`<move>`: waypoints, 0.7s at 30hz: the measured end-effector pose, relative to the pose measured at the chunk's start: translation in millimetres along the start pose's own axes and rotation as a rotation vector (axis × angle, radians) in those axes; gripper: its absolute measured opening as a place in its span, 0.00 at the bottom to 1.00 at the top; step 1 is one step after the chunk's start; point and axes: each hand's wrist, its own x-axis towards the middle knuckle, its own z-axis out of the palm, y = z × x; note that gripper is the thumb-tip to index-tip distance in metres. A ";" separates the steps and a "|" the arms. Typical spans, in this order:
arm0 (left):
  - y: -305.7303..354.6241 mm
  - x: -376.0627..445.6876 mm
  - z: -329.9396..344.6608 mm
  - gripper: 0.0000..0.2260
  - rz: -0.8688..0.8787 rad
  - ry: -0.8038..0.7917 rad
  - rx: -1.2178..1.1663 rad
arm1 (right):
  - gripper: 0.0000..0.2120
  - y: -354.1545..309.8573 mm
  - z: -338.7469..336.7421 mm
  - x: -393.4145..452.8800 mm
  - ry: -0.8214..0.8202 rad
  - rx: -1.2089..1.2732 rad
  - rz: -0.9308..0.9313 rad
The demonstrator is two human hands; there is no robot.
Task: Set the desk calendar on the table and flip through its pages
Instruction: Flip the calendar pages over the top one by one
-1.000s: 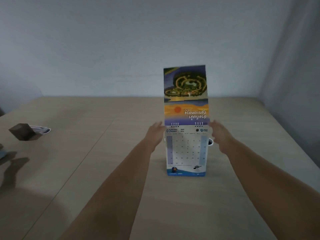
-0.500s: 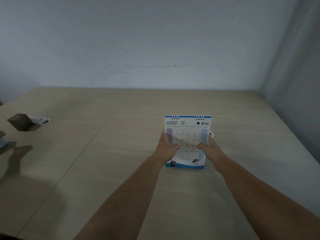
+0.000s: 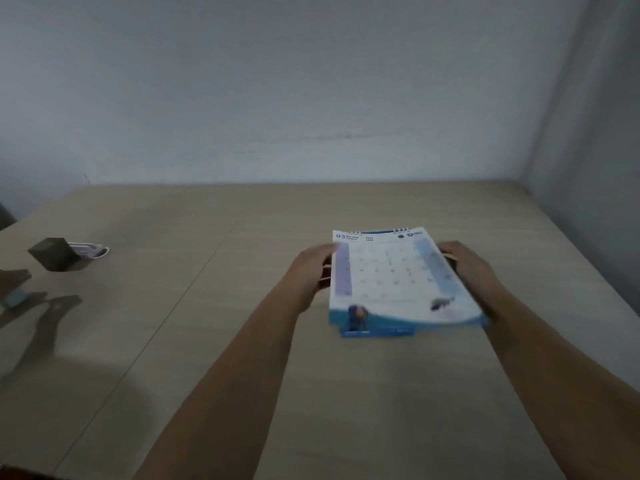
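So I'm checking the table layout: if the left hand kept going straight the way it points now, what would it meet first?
The left hand points away from the person, alongside the calendar it grips. Ahead lies only bare table, then probably the wall, though depth is unclear.

Wooden table [image 3: 207,341], plain grey wall [image 3: 277,81]

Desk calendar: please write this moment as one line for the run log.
desk calendar: March page up, lifting at bottom | left hand: at left edge | right hand: at right edge | table: calendar base on it
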 end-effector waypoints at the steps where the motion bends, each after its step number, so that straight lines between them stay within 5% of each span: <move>1: 14.6 0.6 -3.7 0.13 0.027 -0.034 -0.109 | 0.08 -15.8 -2.3 2.5 -0.078 0.139 -0.021; 4: 51.3 6.3 0.2 0.16 0.111 -0.028 -0.197 | 0.17 -54.5 8.8 19.7 -0.173 0.311 -0.064; 7: 60.2 14.1 15.9 0.08 0.159 0.064 0.148 | 0.14 -59.3 32.6 32.1 -0.075 0.025 -0.101; 12: -6.4 31.8 10.0 0.25 -0.030 0.090 0.461 | 0.16 16.6 32.1 51.7 -0.091 -0.284 0.105; 16: -46.7 24.0 17.1 0.23 -0.084 -0.041 0.442 | 0.34 59.6 30.8 46.5 -0.119 -0.285 0.219; 21: -61.4 22.4 26.8 0.31 -0.068 0.024 0.550 | 0.39 65.6 35.2 38.7 -0.075 -0.256 0.207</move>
